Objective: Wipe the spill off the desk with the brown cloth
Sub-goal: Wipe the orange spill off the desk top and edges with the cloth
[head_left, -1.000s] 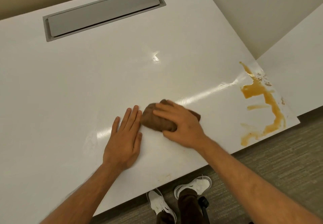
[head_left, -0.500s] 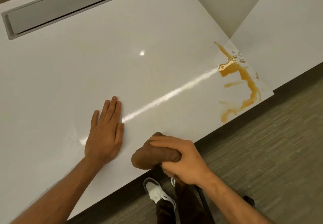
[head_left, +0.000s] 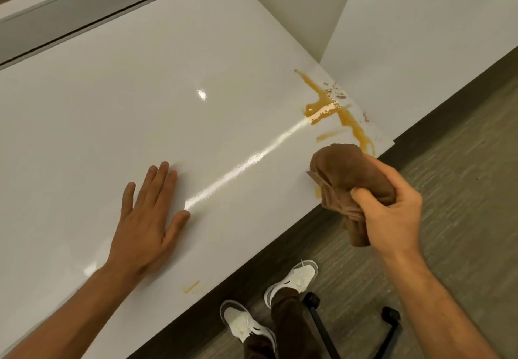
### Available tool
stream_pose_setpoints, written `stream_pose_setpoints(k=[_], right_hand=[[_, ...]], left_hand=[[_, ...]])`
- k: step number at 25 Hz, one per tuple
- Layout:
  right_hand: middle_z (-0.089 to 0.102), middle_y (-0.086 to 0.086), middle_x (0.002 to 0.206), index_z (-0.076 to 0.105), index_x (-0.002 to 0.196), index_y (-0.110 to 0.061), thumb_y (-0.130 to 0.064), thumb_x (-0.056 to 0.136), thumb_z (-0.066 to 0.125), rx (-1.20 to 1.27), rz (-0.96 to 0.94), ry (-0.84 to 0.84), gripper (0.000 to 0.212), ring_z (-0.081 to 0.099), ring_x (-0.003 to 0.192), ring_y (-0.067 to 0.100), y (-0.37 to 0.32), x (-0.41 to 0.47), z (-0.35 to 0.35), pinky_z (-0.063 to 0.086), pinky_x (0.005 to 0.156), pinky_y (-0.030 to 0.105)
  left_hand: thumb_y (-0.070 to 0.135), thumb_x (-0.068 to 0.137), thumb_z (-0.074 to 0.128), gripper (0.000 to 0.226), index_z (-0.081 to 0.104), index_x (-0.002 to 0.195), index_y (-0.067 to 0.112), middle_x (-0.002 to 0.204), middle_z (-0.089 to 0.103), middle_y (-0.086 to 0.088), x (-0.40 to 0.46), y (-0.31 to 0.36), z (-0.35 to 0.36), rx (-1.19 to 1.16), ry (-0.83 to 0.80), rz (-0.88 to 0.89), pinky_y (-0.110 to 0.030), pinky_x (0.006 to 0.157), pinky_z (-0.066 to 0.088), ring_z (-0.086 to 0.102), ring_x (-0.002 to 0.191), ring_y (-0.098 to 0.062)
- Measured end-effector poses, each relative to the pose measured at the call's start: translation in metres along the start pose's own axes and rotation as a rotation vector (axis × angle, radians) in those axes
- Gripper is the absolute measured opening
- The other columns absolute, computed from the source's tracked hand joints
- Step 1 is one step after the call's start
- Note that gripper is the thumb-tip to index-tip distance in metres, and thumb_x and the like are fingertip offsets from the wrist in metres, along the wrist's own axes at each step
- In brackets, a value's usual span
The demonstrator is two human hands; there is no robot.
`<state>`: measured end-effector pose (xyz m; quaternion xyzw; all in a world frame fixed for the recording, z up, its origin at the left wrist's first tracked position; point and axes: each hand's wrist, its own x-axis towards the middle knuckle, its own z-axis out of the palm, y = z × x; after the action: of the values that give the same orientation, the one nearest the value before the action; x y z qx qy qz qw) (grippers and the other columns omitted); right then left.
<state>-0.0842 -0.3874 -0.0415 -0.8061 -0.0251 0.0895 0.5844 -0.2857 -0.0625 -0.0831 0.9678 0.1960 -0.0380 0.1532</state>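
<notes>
An orange-brown spill point(head_left: 333, 112) streaks the right corner of the white desk point(head_left: 140, 112), running toward the desk's front edge. My right hand point(head_left: 392, 215) grips the bunched brown cloth point(head_left: 347, 173) and holds it lifted over the front edge, just below and in front of the spill; the cloth hides the spill's lower end. My left hand point(head_left: 148, 218) lies flat on the desk with fingers spread, well left of the cloth. A small orange smear point(head_left: 192, 286) sits near the front edge below my left hand.
A grey metal cable hatch point(head_left: 70, 19) is set into the desk at the far left. A second white desk point(head_left: 420, 22) adjoins at the right. Below the edge are carpeted floor, my white shoes point(head_left: 291, 277) and black chair legs point(head_left: 389, 328).
My right hand lifted the cloth off the desk and carried it right, from the middle to beside the spill. My left hand stayed flat. The view shifted toward the desk's right corner.
</notes>
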Motion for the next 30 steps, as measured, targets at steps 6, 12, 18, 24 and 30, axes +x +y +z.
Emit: stream_pose_setpoints(k=[6,12,18,24,30], right_hand=[[0.04,-0.001,0.162,0.044,0.154,-0.022,-0.028,0.086,0.081,-0.543,-0.111,-0.16,0.078,0.022,0.155,0.024,0.026,0.009,0.048,0.032,0.121,0.056],[0.058,0.01,0.149,0.055,0.146,-0.013,-0.034,0.077,0.089,-0.621,-0.264,-0.08,0.08,0.039,0.148,0.034,0.038,0.0,0.069,0.038,0.118,0.054],[0.066,0.012,0.138,0.064,0.135,-0.007,-0.027,0.087,0.074,-0.563,-0.502,-0.235,0.052,0.051,0.139,0.037,0.041,-0.075,0.11,0.032,0.12,0.044],[0.053,0.003,0.149,0.05,0.144,-0.017,-0.024,0.077,0.085,-0.481,-0.655,-0.808,0.076,0.036,0.148,0.032,0.028,-0.165,0.152,0.01,0.127,0.041],[0.064,0.013,0.137,0.064,0.132,-0.007,-0.005,0.079,0.081,-0.188,-0.514,-1.316,0.056,0.039,0.141,0.035,0.008,-0.163,0.166,0.024,0.124,0.049]], left_hand=[[0.061,0.099,0.017,0.081,0.012,0.166,0.015,0.174,0.003,0.005,0.071,0.04,0.006,-0.125,-0.004,0.07,-0.026,0.127,-0.013,-0.004,0.16,-0.009],[0.055,0.107,0.016,0.071,0.012,0.167,0.018,0.176,0.005,0.004,0.085,0.04,0.024,-0.086,0.025,0.056,-0.036,0.131,-0.002,-0.001,0.162,-0.01],[0.037,0.108,0.026,0.064,0.015,0.165,0.01,0.175,0.011,-0.007,0.09,0.044,0.024,-0.051,-0.021,0.018,-0.049,0.13,0.009,0.007,0.162,-0.023],[0.038,0.108,0.029,0.064,0.021,0.165,0.01,0.175,0.013,-0.006,0.088,0.035,0.02,-0.178,-0.028,0.027,-0.043,0.13,0.004,0.007,0.162,-0.021],[0.058,0.106,0.013,0.072,0.013,0.167,0.018,0.176,0.005,0.002,0.089,0.036,0.025,-0.086,-0.016,0.03,-0.025,0.127,-0.009,-0.001,0.162,-0.012]])
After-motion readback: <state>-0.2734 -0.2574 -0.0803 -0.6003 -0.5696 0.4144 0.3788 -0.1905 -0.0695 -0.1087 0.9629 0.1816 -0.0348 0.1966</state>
